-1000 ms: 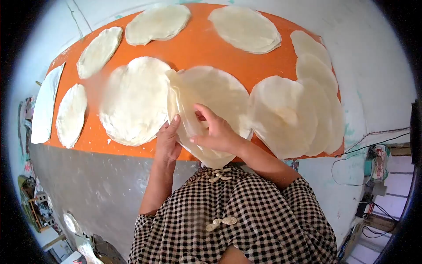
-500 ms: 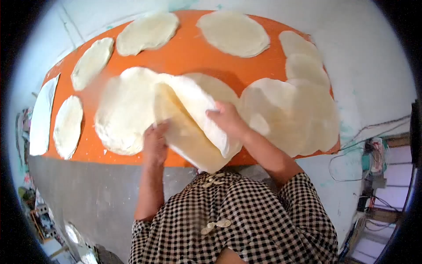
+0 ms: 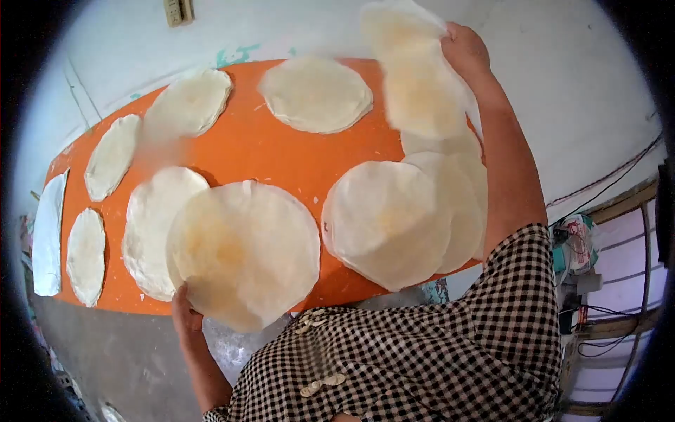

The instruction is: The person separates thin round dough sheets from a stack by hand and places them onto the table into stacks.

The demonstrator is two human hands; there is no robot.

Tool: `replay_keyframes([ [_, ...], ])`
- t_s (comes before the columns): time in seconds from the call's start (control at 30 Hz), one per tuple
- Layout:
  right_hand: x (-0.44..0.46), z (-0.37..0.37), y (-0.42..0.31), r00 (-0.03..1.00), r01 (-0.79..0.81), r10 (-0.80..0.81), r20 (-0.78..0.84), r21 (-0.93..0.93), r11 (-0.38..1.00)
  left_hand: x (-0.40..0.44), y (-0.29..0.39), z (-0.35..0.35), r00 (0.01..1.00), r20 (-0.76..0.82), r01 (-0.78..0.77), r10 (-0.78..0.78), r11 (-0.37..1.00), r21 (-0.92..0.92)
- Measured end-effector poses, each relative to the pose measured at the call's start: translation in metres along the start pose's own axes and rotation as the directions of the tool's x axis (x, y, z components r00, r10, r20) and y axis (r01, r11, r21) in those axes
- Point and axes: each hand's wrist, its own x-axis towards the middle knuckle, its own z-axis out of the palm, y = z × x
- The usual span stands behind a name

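Note:
My right hand (image 3: pixel 465 53), at the upper right, pinches the edge of a thin pale flatbread (image 3: pixel 422 91) that hangs lifted over the far right part of the table. My left hand (image 3: pixel 185 313) is closed at the lower left edge of another round flatbread (image 3: pixel 246 253) with yellowish patches. That round partly covers a flatbread stack (image 3: pixel 158 232) and overhangs the table's front edge. To its right, overlapping rounds (image 3: pixel 387 225) lie spread out, reaching back under the lifted one.
Several more flatbread piles sit on the orange table (image 3: pixel 281 158): one at the back middle (image 3: pixel 316 95), others along the left side. A folded white cloth (image 3: pixel 50 235) rests at the far left edge. Cables (image 3: pixel 612 176) and a rack (image 3: pixel 626 267) stand at the right.
My hands have moved apart from the sheet they were both handling. The right rose to the far right with a flatbread; the left moved down-left, where a round now lies flat. The view shifted.

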Motion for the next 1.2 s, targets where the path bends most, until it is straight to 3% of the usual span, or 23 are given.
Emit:
replay_keyframes([
  [0.07, -0.007, 0.008, -0.007, 0.994, 0.052, -0.075, -0.076, -0.275, 0.96, -0.005, -0.005, 0.003, 0.998, -0.06, 0.013, -0.013, 1.0, -0.015],
  [0.13, -0.023, 0.049, 0.01, 0.964, 0.197, -0.229, -0.132, -0.219, 0.955, -0.007, -0.012, -0.006, 0.994, -0.104, 0.021, -0.023, 1.0, -0.019],
  [0.17, -0.037, 0.077, 0.032, 0.871, 0.386, -0.427, -0.242, -0.2, 0.901, -0.004, -0.02, -0.018, 0.993, -0.117, 0.023, -0.025, 1.0, -0.015],
  [0.23, -0.077, 0.098, 0.042, 0.939, 0.342, -0.325, 0.109, -0.23, 0.911, -0.002, -0.028, -0.025, 0.991, -0.129, 0.022, -0.024, 1.0, -0.014],
  [0.27, -0.102, 0.128, 0.068, 0.925, 0.369, -0.359, 0.126, -0.066, 0.927, -0.003, -0.031, -0.025, 0.991, -0.134, 0.024, -0.025, 1.0, -0.015],
  [0.3, -0.135, 0.148, 0.079, 0.929, 0.342, -0.321, 0.184, -0.093, 0.935, -0.004, -0.033, -0.027, 0.99, -0.141, 0.026, -0.028, 1.0, -0.017],
  [0.33, -0.164, 0.164, 0.09, 0.916, 0.259, -0.2, 0.348, -0.131, 0.957, -0.003, -0.033, -0.031, 0.982, -0.182, 0.053, -0.054, 0.999, -0.01],
  [0.4, -0.219, 0.211, 0.122, 0.925, 0.087, -0.054, 0.375, -0.071, 0.994, -0.005, -0.03, -0.024, 0.986, -0.163, 0.052, -0.048, 0.998, 0.022],
  [0.47, -0.251, 0.237, 0.128, 0.916, 0.164, -0.099, 0.389, -0.136, 0.977, -0.006, -0.025, -0.019, 0.984, -0.17, 0.055, -0.045, 0.997, 0.052],
  [0.57, -0.259, 0.243, 0.121, 0.972, 0.107, -0.084, 0.22, -0.097, 0.989, -0.006, -0.021, -0.016, 0.981, -0.191, 0.059, -0.045, 0.996, 0.065],
  [0.7, -0.245, 0.231, 0.121, 0.958, 0.14, -0.102, 0.269, -0.128, 0.982, -0.015, -0.02, 0.002, 0.983, -0.179, 0.036, -0.029, 0.999, 0.038],
  [0.8, -0.219, 0.237, 0.132, 0.967, 0.2, -0.17, 0.192, -0.15, 0.968, -0.015, -0.019, 0.006, 0.986, -0.165, 0.027, -0.016, 0.998, 0.065],
  [0.87, -0.175, 0.213, 0.117, 0.952, 0.227, -0.161, 0.259, -0.253, 0.94, -0.017, -0.019, 0.01, 0.987, -0.16, 0.007, 0.009, 0.995, 0.099],
  [0.97, -0.104, 0.19, 0.1, 0.967, 0.247, -0.23, 0.111, -0.182, 0.952, -0.016, -0.019, 0.016, 0.985, -0.163, -0.026, 0.049, 0.99, 0.137],
  [1.0, -0.088, 0.18, 0.095, 0.969, 0.243, -0.247, -0.031, -0.09, 0.966, -0.012, -0.019, 0.007, 0.986, -0.16, -0.019, 0.041, 0.991, 0.134],
  [1.1, -0.065, 0.141, 0.087, 0.904, 0.323, -0.341, -0.259, -0.108, 0.94, -0.015, -0.02, 0.013, 0.981, -0.19, -0.016, 0.039, 0.993, 0.119],
  [1.17, -0.08, 0.111, 0.089, 0.809, 0.381, -0.402, -0.429, -0.138, 0.914, -0.013, -0.02, 0.013, 0.979, -0.199, -0.009, 0.032, 0.993, 0.114],
  [1.2, -0.096, 0.116, 0.104, 0.868, 0.334, -0.37, -0.33, -0.163, 0.928, -0.01, -0.021, 0.006, 0.981, -0.194, 0.004, 0.019, 0.993, 0.117],
])
